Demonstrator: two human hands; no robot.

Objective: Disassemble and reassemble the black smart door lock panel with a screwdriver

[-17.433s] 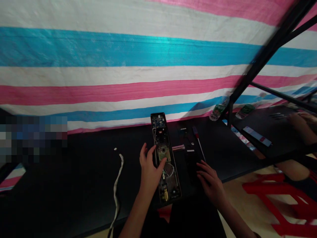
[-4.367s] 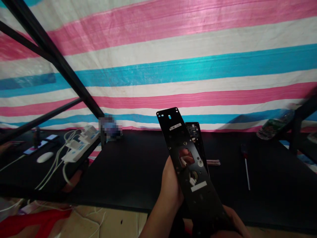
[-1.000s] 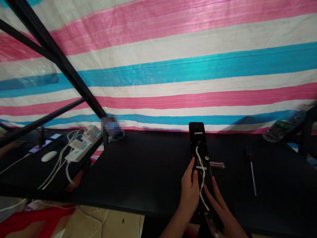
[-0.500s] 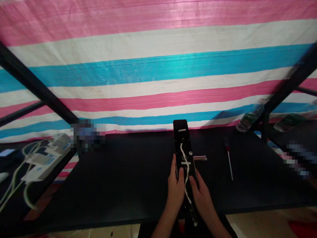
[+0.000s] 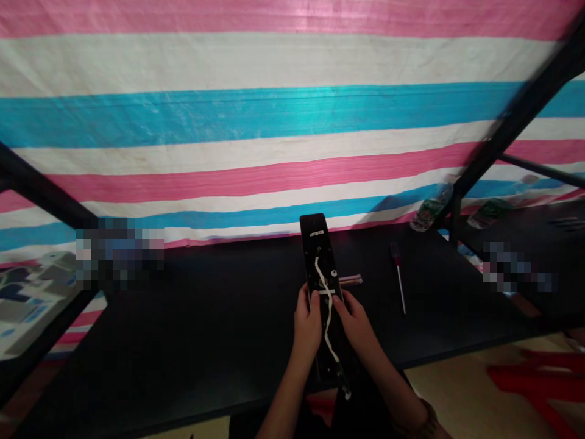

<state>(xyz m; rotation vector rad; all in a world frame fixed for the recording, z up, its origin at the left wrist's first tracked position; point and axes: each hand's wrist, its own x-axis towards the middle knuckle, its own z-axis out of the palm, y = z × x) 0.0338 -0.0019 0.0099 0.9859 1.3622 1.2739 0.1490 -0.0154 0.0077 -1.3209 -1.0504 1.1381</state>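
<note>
A long black panel (image 5: pixel 315 244) with rounded corners, small holes and white labels is held between my hands, its far end tilted up above the table. Along its face runs a white cable (image 5: pixel 329 317), which ends in a dark tip hanging near my lap. My left hand (image 5: pixel 309 320) grips the left edge, thumb on the face. On the opposite edge my right hand (image 5: pixel 354 317) is closed in the same way. Just right of the panel lies a small pinkish packet (image 5: pixel 351 280). Farther right rests a screwdriver (image 5: pixel 400 277) with a dark red handle.
The black table (image 5: pixel 205 317) reaches back to a striped sheet (image 5: pixel 205 116). A plastic bottle (image 5: pixel 427 210) leans by the right frame post (image 5: pixel 484 158). Beyond it lies another bottle (image 5: pixel 489 213). White boxes (image 5: pixel 36 305) sit at the left, and a red stool (image 5: pixel 534 381) stands on the floor.
The view has turned to the right, so everything sits farther left in the picture. Both hands have slid slightly up along the panel and still hold it.
</note>
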